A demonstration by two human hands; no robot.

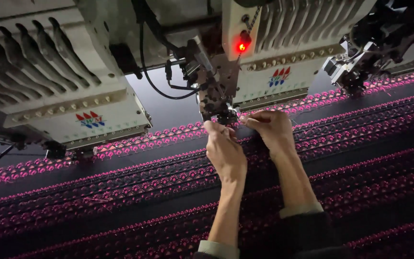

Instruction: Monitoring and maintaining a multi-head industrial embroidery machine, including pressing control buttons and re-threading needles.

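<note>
Head view: both hands are raised to the needle assembly (219,108) of the middle embroidery head (264,72), which lies directly ahead of and above them, its needle bar running vertically down toward the dark fabric (360,158). Left hand (224,148) has fingertips pinched just below and left of the needle foot, apparently on a fine thread; the thread itself is too thin to confirm. Right hand (269,127) is curled, fingers pinched at the right side of the same foot, marginally nearer the needles. Rows of pink stitched motifs (159,141) run diagonally, lower left to upper right, beneath both wrists. Red indicator lamp (241,46) is lit above.
</note>
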